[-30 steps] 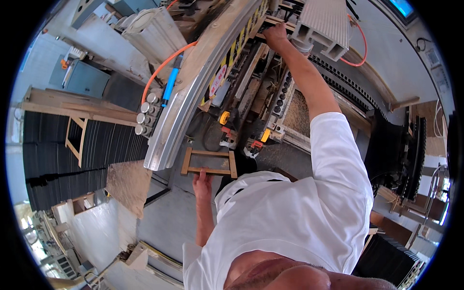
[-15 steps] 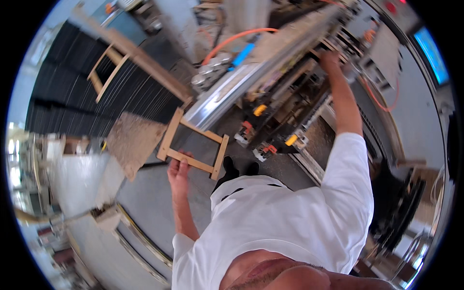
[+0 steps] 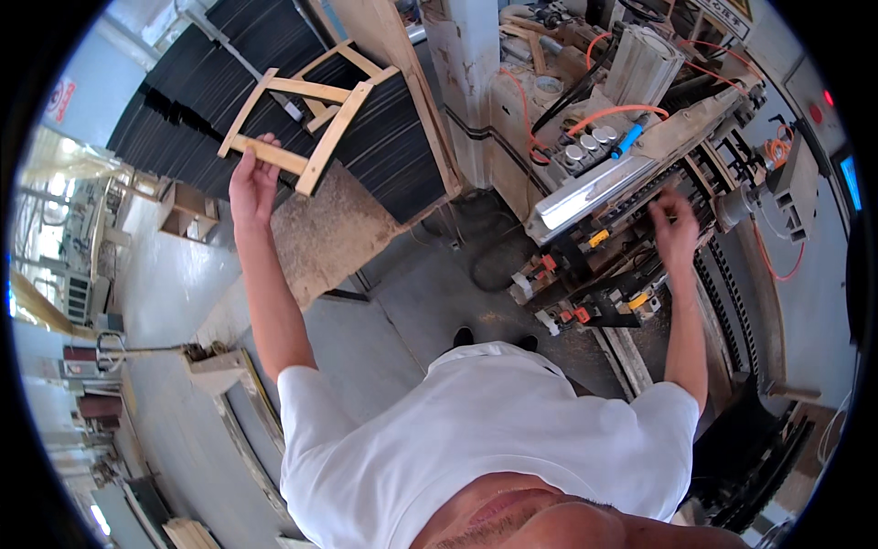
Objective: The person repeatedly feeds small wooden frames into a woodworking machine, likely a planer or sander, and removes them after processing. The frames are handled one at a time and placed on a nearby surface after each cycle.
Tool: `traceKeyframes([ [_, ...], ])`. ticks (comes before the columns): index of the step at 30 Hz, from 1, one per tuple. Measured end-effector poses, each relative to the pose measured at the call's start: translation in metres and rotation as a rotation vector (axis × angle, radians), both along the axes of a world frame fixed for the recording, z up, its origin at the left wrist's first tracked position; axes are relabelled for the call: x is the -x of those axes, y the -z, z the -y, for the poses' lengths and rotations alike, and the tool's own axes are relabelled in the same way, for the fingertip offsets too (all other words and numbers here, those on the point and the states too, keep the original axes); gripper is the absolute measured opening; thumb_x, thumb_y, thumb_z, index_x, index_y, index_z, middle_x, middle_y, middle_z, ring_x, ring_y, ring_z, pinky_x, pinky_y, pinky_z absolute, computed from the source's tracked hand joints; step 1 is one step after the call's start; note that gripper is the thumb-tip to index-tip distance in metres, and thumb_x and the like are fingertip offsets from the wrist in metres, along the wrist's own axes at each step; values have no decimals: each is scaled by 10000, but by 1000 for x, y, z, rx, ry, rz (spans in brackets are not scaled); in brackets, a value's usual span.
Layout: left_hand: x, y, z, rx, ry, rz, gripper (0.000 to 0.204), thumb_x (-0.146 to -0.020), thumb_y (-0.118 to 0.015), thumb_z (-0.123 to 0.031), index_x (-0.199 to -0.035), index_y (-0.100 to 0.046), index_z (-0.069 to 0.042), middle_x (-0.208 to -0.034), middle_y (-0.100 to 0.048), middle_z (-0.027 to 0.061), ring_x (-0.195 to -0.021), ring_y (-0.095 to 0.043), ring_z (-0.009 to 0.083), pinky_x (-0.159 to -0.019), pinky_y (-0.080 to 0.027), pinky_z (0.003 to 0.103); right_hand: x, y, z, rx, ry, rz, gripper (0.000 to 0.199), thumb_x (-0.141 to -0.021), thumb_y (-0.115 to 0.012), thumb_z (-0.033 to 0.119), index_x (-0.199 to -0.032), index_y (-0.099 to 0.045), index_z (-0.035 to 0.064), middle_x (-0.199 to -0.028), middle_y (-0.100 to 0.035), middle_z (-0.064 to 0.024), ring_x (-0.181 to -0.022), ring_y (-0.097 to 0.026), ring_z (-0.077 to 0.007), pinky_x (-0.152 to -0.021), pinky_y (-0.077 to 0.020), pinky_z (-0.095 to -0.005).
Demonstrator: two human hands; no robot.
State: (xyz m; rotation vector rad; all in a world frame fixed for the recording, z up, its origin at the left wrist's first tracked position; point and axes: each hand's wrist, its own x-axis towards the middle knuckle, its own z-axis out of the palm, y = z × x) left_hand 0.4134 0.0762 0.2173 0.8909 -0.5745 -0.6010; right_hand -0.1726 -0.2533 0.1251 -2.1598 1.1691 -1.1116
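My left hand (image 3: 253, 188) grips the lower rail of a small light-wood frame (image 3: 335, 137), which has two slanted side pieces joined by two rails. It is raised in front of a tall black stack (image 3: 375, 151). A second wooden frame (image 3: 366, 60) rests on that stack, partly hidden behind the held one. My right hand (image 3: 675, 233) is over the clamping machine (image 3: 631, 265), its fingers loosely bent and slightly apart. I see nothing in them. Orange and yellow clamp parts sit at the machine's near end.
A silver metal beam (image 3: 581, 203) runs along the machine, with a blue tool (image 3: 627, 141) and round silver knobs (image 3: 585, 149) behind it. A particle board (image 3: 334, 233) lies below the stack. Orange hoses (image 3: 615, 114) loop over the bench. A white pillar (image 3: 465, 82) stands between.
My left hand has lifted the wooden frame and carried it left and away from me, toward the black stack. My right hand has drawn back nearer along the machine. The view has shifted.
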Motion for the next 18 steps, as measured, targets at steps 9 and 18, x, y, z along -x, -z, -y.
traceKeyframes([
  [9, -116, 19, 112, -676, -43, 215, 452, -897, -626, -489, -944, -587, -41, -772, -603, 37, -645, -604, 138, -599, -540, 271, 5, 128, -145, -362, 138, -113, 164, -779, -696, 28, -924, -630, -10, -857, -659, -121, -734, -644, -189, -659, -507, -310],
  [18, -83, 8, 101, -426, -635, 801, 338, -928, -626, -315, -896, -660, 20, -725, -636, 43, -569, -562, 97, -498, -454, 232, 12, 153, -219, -357, 288, -141, 98, -774, -645, 39, -864, -650, -2, -826, -649, -170, -746, -648, -287, -678, -502, -351],
])
